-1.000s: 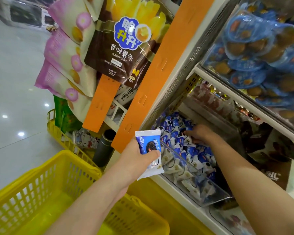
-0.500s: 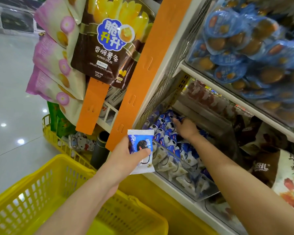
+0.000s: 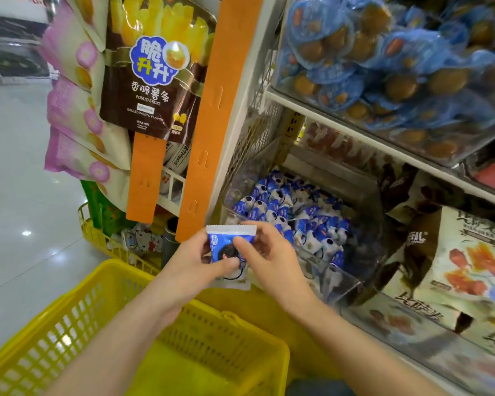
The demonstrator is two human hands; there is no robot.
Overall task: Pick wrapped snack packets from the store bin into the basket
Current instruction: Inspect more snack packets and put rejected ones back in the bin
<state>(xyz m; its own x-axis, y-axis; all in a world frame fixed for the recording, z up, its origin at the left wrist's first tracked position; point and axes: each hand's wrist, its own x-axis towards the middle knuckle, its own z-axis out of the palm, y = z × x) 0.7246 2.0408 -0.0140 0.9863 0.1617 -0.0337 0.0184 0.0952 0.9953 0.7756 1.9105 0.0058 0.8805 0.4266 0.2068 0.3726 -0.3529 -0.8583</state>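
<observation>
A blue-and-white wrapped snack packet is held upright between both hands, just above the far rim of the yellow basket. My left hand grips it from the left, thumb across its front. My right hand pinches it from the right, thumb on its face. Whether a second packet lies behind it is hidden by my fingers. The clear store bin sits on the lower shelf just right of my hands, with several matching packets piled inside.
Orange display strips with hanging snack bags stand left of the shelf. An upper bin of blue-wrapped snacks overhangs the shelf. Large snack bags fill the right. A second yellow basket sits on the floor behind.
My right hand has come out of the bin and moved left to meet my left hand at the packet. The left hand has stayed above the basket rim.
</observation>
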